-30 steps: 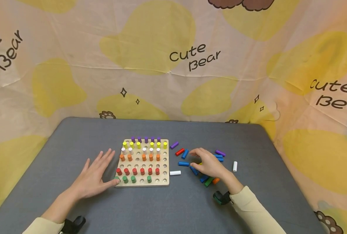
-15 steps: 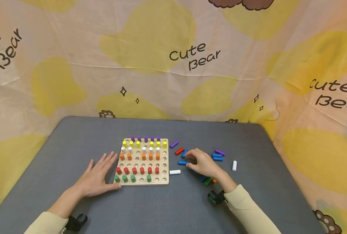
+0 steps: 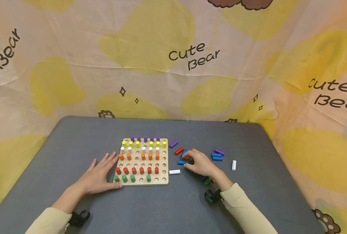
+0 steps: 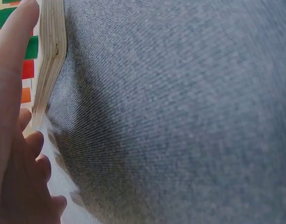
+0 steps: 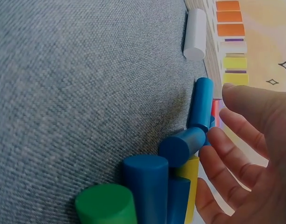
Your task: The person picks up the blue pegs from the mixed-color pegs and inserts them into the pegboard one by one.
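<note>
Right hand (image 3: 201,163): is hovering by a blue peg (image 3: 181,162), holding nothing; seems to be choosing it; next move is calling for a small pinch;
Left hand (image 3: 98,178): is resting by the peg board (image 3: 160,162), fingers straight, gripping nothing;
Loose pegs (image 3: 217,159): are lying right of it;
Table (image 3: 150,211): is looking grey;
Cloth (image 3: 150,39): is hanging behind, showing yellow blobs

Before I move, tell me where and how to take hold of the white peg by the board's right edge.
I'd pinch the white peg across its middle, from above with the right hand, on its near and far long sides. It lies flat, lengthwise left to right, and those sides look free; its left end sits close to the board, so a grip there looks awkward.
</note>
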`<action>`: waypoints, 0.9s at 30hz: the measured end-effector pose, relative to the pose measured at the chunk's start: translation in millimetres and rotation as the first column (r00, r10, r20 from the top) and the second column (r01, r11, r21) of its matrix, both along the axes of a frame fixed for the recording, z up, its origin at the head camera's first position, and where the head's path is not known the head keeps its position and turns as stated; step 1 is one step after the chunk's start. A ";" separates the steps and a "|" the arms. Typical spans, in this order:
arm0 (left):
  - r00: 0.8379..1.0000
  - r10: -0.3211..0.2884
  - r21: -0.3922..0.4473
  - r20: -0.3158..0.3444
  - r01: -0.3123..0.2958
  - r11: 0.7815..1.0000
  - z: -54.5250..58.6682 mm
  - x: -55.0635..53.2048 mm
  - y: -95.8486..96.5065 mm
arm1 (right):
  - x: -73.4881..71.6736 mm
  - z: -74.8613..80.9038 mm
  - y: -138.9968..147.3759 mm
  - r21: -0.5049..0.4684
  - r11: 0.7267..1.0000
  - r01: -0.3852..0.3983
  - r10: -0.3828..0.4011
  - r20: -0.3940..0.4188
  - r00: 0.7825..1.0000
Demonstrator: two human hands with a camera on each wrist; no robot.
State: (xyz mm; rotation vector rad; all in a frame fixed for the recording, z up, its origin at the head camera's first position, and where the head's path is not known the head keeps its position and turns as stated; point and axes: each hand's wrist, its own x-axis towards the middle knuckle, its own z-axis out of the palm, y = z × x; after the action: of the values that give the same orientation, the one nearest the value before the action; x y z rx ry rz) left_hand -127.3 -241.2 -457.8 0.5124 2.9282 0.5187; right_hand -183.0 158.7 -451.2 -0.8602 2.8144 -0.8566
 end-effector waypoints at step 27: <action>0.998 0.019 0.025 0.064 -0.021 0.999 -4.2 -3.6 0.6 | -6.4 -9.8 -10.3 0.012 1.000 -0.012 0.012 0.001 1.000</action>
State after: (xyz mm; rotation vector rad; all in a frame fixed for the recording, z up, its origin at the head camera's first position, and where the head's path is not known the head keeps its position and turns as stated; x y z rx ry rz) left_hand -131.0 -240.6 -462.0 0.4609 2.8719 0.5651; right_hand -189.4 148.4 -461.1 -0.8741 2.8081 -0.8374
